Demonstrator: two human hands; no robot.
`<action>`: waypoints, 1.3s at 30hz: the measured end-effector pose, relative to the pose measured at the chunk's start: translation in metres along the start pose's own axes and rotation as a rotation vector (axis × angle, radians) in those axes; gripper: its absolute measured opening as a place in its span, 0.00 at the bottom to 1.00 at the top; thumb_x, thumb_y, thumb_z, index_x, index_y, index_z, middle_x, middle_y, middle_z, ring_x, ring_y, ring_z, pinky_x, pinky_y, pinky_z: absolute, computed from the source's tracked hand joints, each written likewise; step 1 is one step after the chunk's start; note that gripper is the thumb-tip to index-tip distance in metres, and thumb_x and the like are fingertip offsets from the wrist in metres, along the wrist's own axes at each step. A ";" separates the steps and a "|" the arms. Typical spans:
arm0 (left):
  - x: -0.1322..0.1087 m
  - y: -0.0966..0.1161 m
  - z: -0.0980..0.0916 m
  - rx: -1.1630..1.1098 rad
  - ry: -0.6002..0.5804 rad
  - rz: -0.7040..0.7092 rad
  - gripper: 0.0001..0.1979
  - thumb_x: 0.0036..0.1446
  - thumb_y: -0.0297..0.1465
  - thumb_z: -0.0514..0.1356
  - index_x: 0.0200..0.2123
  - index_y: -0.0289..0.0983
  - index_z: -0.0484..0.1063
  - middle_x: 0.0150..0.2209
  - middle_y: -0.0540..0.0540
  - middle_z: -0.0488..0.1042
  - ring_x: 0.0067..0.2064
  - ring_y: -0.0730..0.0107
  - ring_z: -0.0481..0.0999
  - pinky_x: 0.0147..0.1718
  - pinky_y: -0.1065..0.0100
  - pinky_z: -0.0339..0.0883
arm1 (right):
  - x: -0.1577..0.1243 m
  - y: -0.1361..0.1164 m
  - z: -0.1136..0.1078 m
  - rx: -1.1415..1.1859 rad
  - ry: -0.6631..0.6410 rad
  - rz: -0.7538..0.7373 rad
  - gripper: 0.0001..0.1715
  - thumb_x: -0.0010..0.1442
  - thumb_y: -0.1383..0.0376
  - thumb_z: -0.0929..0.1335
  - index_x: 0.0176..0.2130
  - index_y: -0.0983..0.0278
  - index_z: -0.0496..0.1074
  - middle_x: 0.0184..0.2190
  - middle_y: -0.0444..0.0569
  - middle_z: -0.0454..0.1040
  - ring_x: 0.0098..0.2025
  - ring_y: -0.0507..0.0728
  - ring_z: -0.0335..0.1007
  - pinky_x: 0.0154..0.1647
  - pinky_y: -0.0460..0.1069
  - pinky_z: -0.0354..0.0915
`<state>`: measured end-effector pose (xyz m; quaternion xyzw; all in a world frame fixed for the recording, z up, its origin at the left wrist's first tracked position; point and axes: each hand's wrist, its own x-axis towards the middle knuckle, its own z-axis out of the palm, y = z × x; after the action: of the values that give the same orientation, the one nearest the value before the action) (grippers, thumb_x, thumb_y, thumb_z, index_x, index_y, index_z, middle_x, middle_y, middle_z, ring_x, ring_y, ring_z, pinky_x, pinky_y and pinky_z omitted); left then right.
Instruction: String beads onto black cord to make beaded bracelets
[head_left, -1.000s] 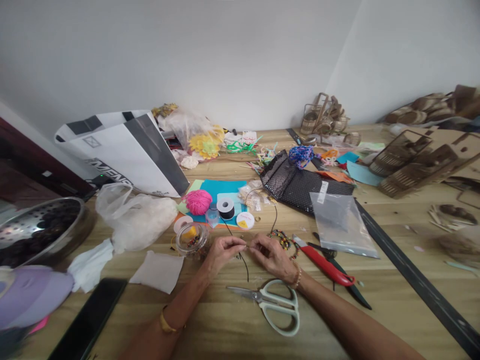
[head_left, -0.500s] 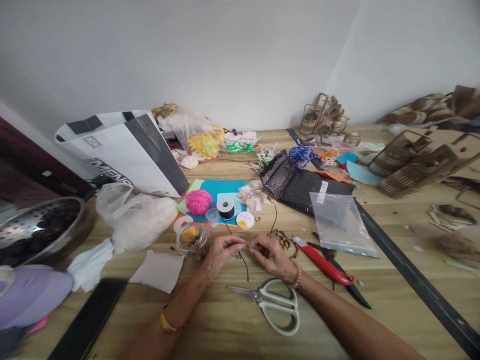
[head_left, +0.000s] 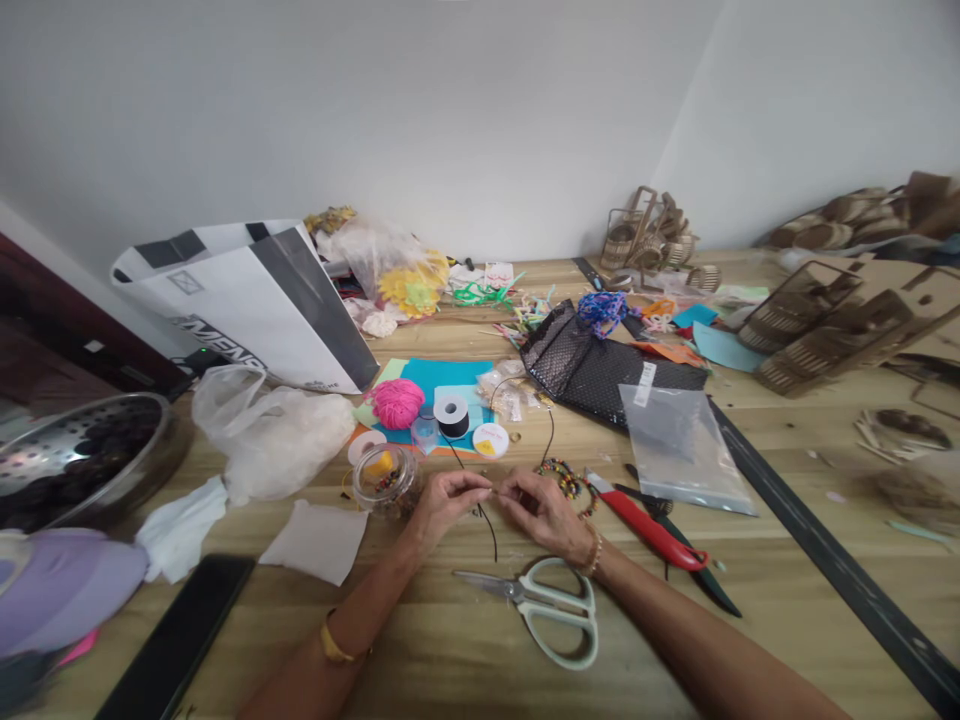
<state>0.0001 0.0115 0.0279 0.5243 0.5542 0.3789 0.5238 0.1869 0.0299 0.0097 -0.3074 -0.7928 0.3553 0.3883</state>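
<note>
My left hand (head_left: 448, 503) and my right hand (head_left: 541, 508) meet fingertip to fingertip over the table, both pinched closed. A thin black cord (head_left: 489, 530) hangs below the left fingers, and a stretch of it loops up beyond the right hand. The tiny spot between the fingertips is too small to make out. Just beyond stands a spool of black cord (head_left: 451, 415). Multicoloured beaded strands (head_left: 570, 482) lie behind my right hand. A clear jar with beads (head_left: 385, 478) is beside my left hand. Pale-handled scissors (head_left: 544, 605) lie nearer me, blades pointing left.
To the right lie a red-handled knife (head_left: 652, 530), a clear zip bag (head_left: 686, 450) and a black bubble mailer (head_left: 600, 370). Pink yarn (head_left: 398, 404) sits on coloured paper. On the left are a white plastic bag (head_left: 277, 440), a dark phone (head_left: 176, 635) and a metal colander (head_left: 142, 440).
Almost nothing differs. Both hands stay pinched together in the same place, with only a slight shift of the fingertips.
</note>
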 end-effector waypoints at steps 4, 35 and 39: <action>-0.001 -0.001 0.000 0.003 -0.013 0.010 0.10 0.47 0.33 0.63 0.32 0.33 0.79 0.32 0.43 0.80 0.34 0.60 0.76 0.35 0.65 0.68 | 0.000 0.000 0.000 0.000 0.002 -0.006 0.10 0.63 0.64 0.63 0.31 0.65 0.67 0.24 0.45 0.68 0.26 0.51 0.62 0.27 0.45 0.60; 0.005 -0.014 0.001 -0.038 -0.046 0.098 0.07 0.44 0.29 0.66 0.29 0.33 0.79 0.30 0.44 0.81 0.32 0.66 0.77 0.35 0.67 0.69 | 0.000 0.001 0.001 -0.024 -0.023 0.015 0.07 0.61 0.68 0.64 0.31 0.65 0.69 0.23 0.44 0.68 0.25 0.50 0.62 0.26 0.44 0.59; 0.005 -0.013 0.000 -0.007 -0.048 0.126 0.08 0.46 0.29 0.64 0.31 0.33 0.80 0.33 0.43 0.81 0.34 0.64 0.77 0.36 0.67 0.69 | 0.000 0.002 0.000 -0.033 -0.031 0.011 0.07 0.61 0.67 0.63 0.32 0.66 0.69 0.24 0.45 0.69 0.26 0.51 0.64 0.27 0.44 0.59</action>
<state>-0.0016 0.0139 0.0149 0.5653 0.5062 0.4005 0.5137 0.1871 0.0309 0.0084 -0.3126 -0.8027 0.3493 0.3688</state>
